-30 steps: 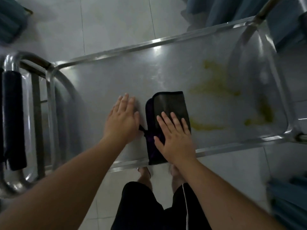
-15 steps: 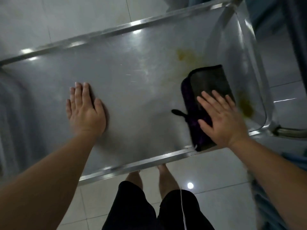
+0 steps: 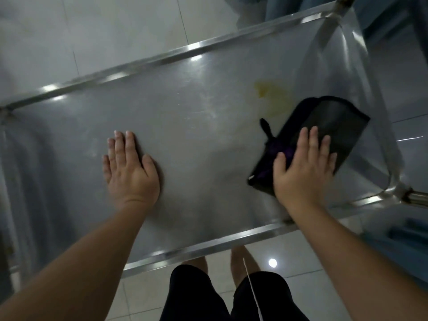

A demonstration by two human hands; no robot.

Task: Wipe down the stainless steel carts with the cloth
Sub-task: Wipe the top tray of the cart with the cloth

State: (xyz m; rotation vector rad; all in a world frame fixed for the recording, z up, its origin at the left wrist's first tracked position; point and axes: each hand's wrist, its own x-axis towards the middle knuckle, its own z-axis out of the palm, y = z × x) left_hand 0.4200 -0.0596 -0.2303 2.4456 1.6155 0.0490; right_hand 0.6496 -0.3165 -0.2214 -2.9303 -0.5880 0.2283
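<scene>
On steel cart top (image 3: 185,126) — yellow stain (image 3: 271,93), tiled floor (image 3: 92,35) around.

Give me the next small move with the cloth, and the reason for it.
Probably slide the right hand, which presses flat on the dark cloth, up and left over the yellow stain. That stain lies uncovered just beyond the cloth's edge.

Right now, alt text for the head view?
A person's right hand presses a dark cloth flat on a steel cart top, just below a yellowish stain. The left hand rests flat on the bare metal.
</scene>
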